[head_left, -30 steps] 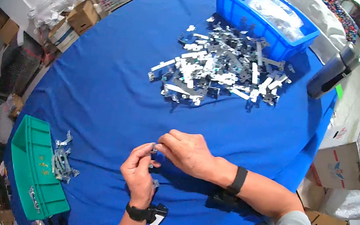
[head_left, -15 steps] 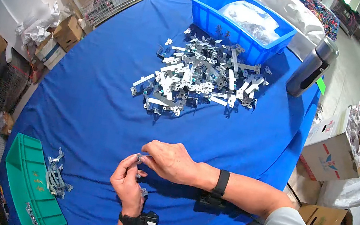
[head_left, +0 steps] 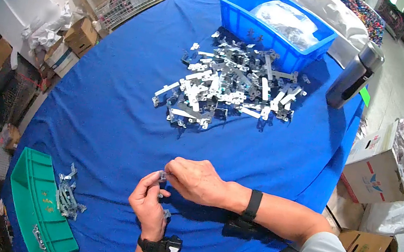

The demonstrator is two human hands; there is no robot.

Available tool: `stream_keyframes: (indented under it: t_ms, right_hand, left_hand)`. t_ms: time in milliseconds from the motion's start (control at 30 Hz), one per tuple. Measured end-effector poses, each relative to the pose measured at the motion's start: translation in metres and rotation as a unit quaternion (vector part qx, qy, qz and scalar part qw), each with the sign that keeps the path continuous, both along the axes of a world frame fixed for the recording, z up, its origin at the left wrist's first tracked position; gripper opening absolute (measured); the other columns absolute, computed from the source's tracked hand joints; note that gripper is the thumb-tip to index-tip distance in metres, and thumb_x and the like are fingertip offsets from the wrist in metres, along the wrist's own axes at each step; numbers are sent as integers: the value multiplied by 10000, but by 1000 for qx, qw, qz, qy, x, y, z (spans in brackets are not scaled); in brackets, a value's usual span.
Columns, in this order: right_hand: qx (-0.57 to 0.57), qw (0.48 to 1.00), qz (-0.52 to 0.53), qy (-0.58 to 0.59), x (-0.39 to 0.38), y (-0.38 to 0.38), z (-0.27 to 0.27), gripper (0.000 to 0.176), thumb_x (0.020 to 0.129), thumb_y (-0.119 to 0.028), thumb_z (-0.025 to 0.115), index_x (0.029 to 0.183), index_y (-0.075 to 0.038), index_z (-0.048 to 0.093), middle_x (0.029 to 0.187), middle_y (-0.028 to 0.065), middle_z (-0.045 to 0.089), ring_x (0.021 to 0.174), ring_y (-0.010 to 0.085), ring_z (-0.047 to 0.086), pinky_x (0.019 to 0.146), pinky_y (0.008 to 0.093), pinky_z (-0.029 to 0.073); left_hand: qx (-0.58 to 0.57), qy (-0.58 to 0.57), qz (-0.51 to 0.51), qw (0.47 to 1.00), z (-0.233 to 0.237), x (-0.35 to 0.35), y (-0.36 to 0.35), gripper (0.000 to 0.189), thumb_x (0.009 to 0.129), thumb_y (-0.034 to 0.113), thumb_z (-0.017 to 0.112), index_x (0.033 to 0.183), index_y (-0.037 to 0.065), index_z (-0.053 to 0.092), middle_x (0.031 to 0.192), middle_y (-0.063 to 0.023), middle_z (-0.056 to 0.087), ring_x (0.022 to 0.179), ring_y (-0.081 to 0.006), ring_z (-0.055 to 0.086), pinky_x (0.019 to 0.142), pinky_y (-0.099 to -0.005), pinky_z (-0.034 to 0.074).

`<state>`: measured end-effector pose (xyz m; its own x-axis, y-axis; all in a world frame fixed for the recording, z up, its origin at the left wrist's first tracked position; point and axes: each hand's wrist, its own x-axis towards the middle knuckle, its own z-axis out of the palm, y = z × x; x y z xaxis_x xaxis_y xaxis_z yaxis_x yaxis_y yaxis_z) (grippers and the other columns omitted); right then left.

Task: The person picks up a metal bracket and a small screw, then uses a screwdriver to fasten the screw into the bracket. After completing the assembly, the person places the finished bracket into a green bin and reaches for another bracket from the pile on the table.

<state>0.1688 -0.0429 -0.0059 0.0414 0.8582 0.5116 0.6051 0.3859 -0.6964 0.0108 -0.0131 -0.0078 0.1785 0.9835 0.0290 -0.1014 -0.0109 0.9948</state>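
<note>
My left hand (head_left: 147,203) is closed, its thumb and fingertips pinching a small metal bracket (head_left: 162,176). From the right, my right hand (head_left: 198,181) meets it with curled fingers, gripping the same piece, which is mostly covered by fingertips. Beside the left palm, small shiny metal parts (head_left: 166,214) show near the blue cloth. Farther up the table lies a heap of metal brackets (head_left: 234,91), with long flat arms and holed ends. To the left of my hands, a smaller group of brackets (head_left: 69,199) rests against a green bin (head_left: 50,215).
A blue crate (head_left: 268,35) holding a clear plastic bag (head_left: 286,22) stands behind the heap. Right of it is a grey thermos (head_left: 354,76) near the table edge. A cardboard box (head_left: 377,169) sits off the table's right side. Blue cloth (head_left: 116,95) covers the table.
The view has shifted slightly, moving everything a little to the right. My hands stay together at the small bracket, and the right fingers have turned a bit around it.
</note>
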Motion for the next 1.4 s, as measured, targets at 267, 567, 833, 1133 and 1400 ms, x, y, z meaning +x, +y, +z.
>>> stream_keyframes:
  t_ms: [267, 567, 833, 1133, 1400]
  right_hand:
    - [-27, 999, -37, 20, -5, -3, 3, 149, 938, -191, 608, 935, -65, 529, 783, 132, 589, 685, 362, 624, 556, 480, 488]
    - [-28, 999, -18, 37, -5, -3, 0, 150, 927, -167, 609, 971, -53, 523, 773, 151, 610, 684, 383, 623, 556, 494, 473]
    - [-25, 999, -12, 35, -2, -3, 7, 168, 937, -192, 618, 910, -59, 518, 746, 138, 604, 672, 369, 633, 525, 483, 471]
    - [-26, 999, -11, 16, -2, -1, 2, 158, 928, -168, 619, 909, -60, 506, 699, 126, 599, 626, 371, 626, 503, 487, 461]
    - [-47, 998, 1, -31, -1, -1, 2, 179, 924, -172, 621, 900, -57, 486, 710, 137, 600, 629, 370, 627, 491, 478, 455]
  left_hand:
    - [-22, 0, -15, 1000, 0, -3, 1, 206, 951, -63, 529, 1056, -34, 703, 1061, -121, 687, 887, -159, 663, 606, -249, 563]
    - [-17, -19, -25, 999, -3, -4, 2, 196, 955, -45, 540, 1069, -34, 699, 1057, -119, 686, 899, -157, 660, 606, -255, 564]
    - [-10, -18, -23, 1000, -3, -3, 1, 204, 948, -46, 536, 1083, -36, 689, 1032, -117, 696, 863, -148, 665, 605, -253, 563]
    - [1, -9, -22, 1000, -2, -2, 2, 201, 952, -47, 536, 1074, -34, 695, 1068, -127, 690, 877, -154, 665, 595, -246, 560]
    - [14, 11, -20, 1000, 0, -2, 1, 213, 949, -53, 530, 1076, -31, 700, 1062, -124, 701, 867, -151, 669, 579, -244, 557]
